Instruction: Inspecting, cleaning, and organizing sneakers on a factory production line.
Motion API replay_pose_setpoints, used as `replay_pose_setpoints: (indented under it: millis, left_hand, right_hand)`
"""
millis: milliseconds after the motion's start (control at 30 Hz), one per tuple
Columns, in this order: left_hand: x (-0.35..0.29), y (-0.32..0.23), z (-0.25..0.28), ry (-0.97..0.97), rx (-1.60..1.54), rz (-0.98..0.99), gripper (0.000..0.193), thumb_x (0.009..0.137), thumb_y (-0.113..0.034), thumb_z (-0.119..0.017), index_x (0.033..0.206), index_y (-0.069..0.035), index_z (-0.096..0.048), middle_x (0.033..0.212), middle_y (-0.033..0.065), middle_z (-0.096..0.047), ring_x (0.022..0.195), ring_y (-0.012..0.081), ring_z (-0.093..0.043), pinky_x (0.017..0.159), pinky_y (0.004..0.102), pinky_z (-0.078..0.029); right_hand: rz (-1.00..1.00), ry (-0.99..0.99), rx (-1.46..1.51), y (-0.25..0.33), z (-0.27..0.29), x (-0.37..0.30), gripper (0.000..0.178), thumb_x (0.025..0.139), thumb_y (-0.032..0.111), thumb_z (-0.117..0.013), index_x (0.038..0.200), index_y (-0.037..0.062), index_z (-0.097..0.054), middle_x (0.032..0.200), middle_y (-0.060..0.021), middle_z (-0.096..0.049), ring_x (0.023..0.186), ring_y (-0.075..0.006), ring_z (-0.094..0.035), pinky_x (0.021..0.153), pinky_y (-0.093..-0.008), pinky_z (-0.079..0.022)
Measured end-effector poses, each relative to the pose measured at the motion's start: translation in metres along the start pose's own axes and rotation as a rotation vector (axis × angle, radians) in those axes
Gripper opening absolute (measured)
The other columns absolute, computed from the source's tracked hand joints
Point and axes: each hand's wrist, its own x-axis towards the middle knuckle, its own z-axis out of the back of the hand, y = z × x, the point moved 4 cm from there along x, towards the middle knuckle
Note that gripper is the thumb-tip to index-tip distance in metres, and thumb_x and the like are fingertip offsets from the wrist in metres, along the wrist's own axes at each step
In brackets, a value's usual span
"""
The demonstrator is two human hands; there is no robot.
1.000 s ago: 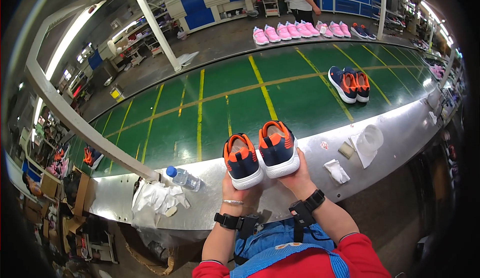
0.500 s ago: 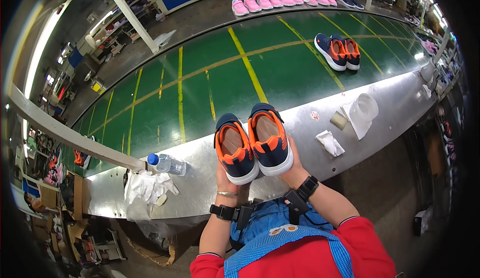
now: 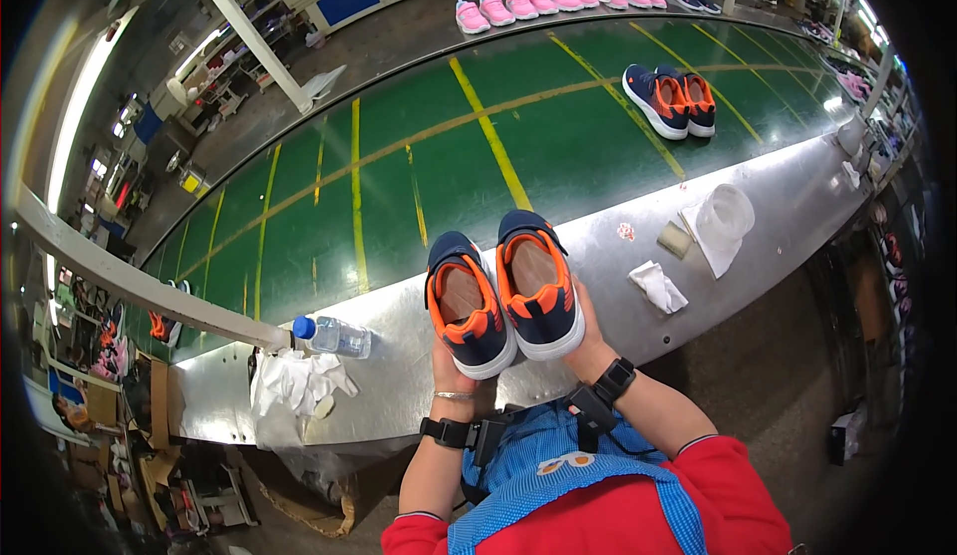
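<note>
Two navy sneakers with orange collars and white soles are held side by side over the near edge of the metal ledge, heels toward me. My left hand [image 3: 452,375] is closed around the left sneaker [image 3: 482,342], supporting it from its outer side and below. On the other side, my right hand [image 3: 590,336] grips the right sneaker [image 3: 544,322] along its outer side. Most fingers of both hands are hidden under the shoes. The sneakers touch or nearly touch at the heels, and their insoles show through the openings.
Beyond the metal ledge [image 3: 399,395] runs a green conveyor belt [image 3: 299,216] bearing another navy-orange pair [image 3: 658,101]. Left on the ledge are a blue-capped bottle [image 3: 337,338] and white cloths [image 3: 294,380]; right, a crumpled wipe [image 3: 658,287] and a tape roll [image 3: 723,218]. A white post [image 3: 150,291] crosses left.
Both sneakers have come slightly lower in the picture, toward me, still in my hands. The view has shifted a little.
</note>
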Motion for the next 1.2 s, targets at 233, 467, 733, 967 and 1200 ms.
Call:
replay_pose_setpoints:
  millis: [233,467,733,967,1200]
  left_hand:
    - [0.004,-0.012,-0.021,-0.037,-0.023,0.009,0.039,0.094,-0.031,-0.045,0.123,-0.004,-0.046,0.119,0.0114,-0.056,0.105,0.0243,-0.057,0.091,0.0378,-0.048]
    - [0.005,-0.009,-0.012,-0.032,-0.017,0.032,0.038,0.095,-0.031,-0.044,0.121,-0.004,-0.048,0.118,0.0122,-0.057,0.104,0.025,-0.058,0.091,0.0381,-0.048]
    - [-0.027,-0.01,-0.031,0.008,0.185,-0.11,0.044,0.095,-0.036,-0.042,0.126,-0.004,-0.044,0.123,0.0099,-0.052,0.111,0.0214,-0.052,0.097,0.0362,-0.041]
    - [-0.039,-0.013,-0.023,-0.106,0.657,-0.13,0.053,0.083,-0.005,-0.059,0.13,-0.002,-0.035,0.121,0.0104,-0.048,0.109,0.0202,-0.051,0.092,0.0307,-0.044]
    - [-0.042,-0.02,0.005,-0.122,0.458,-0.123,0.04,0.082,-0.004,-0.053,0.122,-0.003,-0.042,0.112,0.0087,-0.053,0.098,0.0181,-0.057,0.086,0.0306,-0.047]
  right_hand:
    - [-0.003,-0.011,0.109,0.004,-0.011,0.007,0.043,0.093,0.034,-0.034,0.125,0.0076,-0.048,0.123,-0.0097,-0.054,0.113,-0.0253,-0.052,0.1,-0.0396,-0.039]
    - [-0.013,-0.061,0.096,0.003,-0.013,0.001,0.042,0.093,0.035,-0.035,0.122,0.009,-0.051,0.122,-0.008,-0.056,0.112,-0.025,-0.053,0.1,-0.0398,-0.039]
    - [0.178,-0.331,-0.414,0.018,0.03,-0.01,0.04,0.095,0.026,-0.04,0.126,0.0002,-0.043,0.116,-0.0134,-0.055,0.106,-0.0184,-0.054,0.09,-0.0311,-0.045]
    - [0.132,-0.353,-0.751,0.032,0.015,-0.023,0.069,0.087,0.031,-0.059,0.135,-0.0053,-0.025,0.117,-0.0172,-0.051,0.107,-0.0189,-0.051,0.09,-0.0293,-0.042]
    - [-0.071,-0.254,-0.694,0.036,0.008,-0.02,0.079,0.082,0.025,-0.066,0.137,-0.0074,-0.018,0.122,-0.0175,-0.047,0.111,-0.021,-0.049,0.094,-0.0316,-0.04]
